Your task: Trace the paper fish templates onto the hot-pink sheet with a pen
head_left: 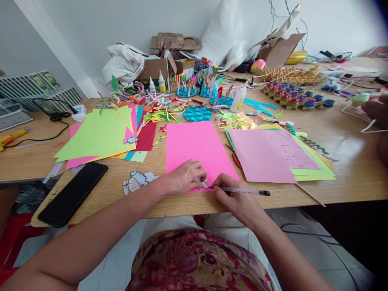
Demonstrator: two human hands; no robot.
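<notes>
While the right hand [238, 199] pinches a pen [248, 190], the left hand [185, 176], fingers bunched, presses a pale cutout [205, 186] beneath them onto pink paper [192, 147]. Likely light and flimsy, it is best held by its edge.

A plain, pale grey-white wall [100, 24] spans the top of the frame, with a whiter vertical band [48, 40] slanting down through the upper left. A light wood-grained table [178, 207] stretches across the middle, another wooden surface [27, 161] at left. Pale floor tiles [101, 262] and red furniture [18, 228] show lower left. The light is soft; the lower right falls dark.
</notes>
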